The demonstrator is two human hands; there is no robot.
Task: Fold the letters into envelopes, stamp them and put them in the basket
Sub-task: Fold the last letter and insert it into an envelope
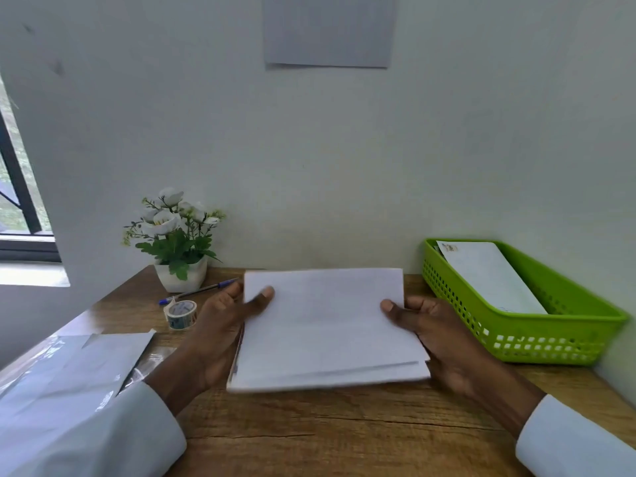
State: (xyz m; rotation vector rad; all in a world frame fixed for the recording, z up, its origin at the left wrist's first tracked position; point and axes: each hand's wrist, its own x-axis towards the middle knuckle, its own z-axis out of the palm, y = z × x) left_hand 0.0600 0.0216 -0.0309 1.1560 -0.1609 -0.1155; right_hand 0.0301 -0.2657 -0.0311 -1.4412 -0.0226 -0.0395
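A white letter sheet [327,325], folded over with layered edges showing along its near side, is held just above the wooden desk [327,432] in the middle. My left hand [220,325] grips its left edge, thumb on top. My right hand [433,332] grips its right edge, thumb on top too. A green plastic basket [537,342] stands at the right against the wall, with a stamped white envelope [492,277] lying inside. Several envelopes and a clear plastic wrapper [86,363] lie at the left, partly under my left sleeve.
A roll of tape [181,315] and a blue pen [199,290] lie at the back left, by a white pot of flowers [179,242]. The wall runs close behind the desk. A window is at far left.
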